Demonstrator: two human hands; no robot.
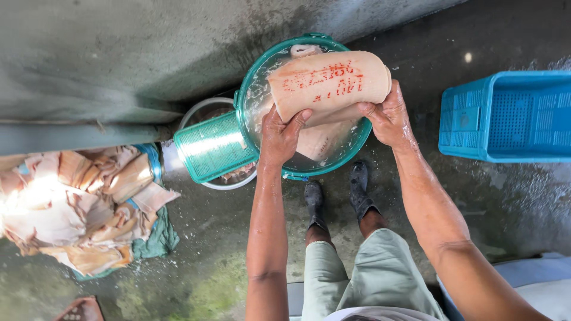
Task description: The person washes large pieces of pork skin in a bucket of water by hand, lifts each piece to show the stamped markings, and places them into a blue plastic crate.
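Clearly both hands, left hand (283,134) and right hand (388,116), gripping wet folded skin slab (329,83) over green basin (262,71) at 12 o'clock. Looks floppy, slippery, fairly heavy; best held at opposite edges.

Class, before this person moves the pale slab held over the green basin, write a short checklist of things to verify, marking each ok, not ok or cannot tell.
1. Left hand grips the pale, red-stamped slab of skin at its lower left edge: ok.
2. Right hand grips its right end: ok.
3. Slab is above the round green plastic basin: ok.
4. Basin holds water and more pale pieces: ok.
5. Wet concrete floor safe underfoot: cannot tell.
6. Blue plastic crate has room inside: cannot tell.
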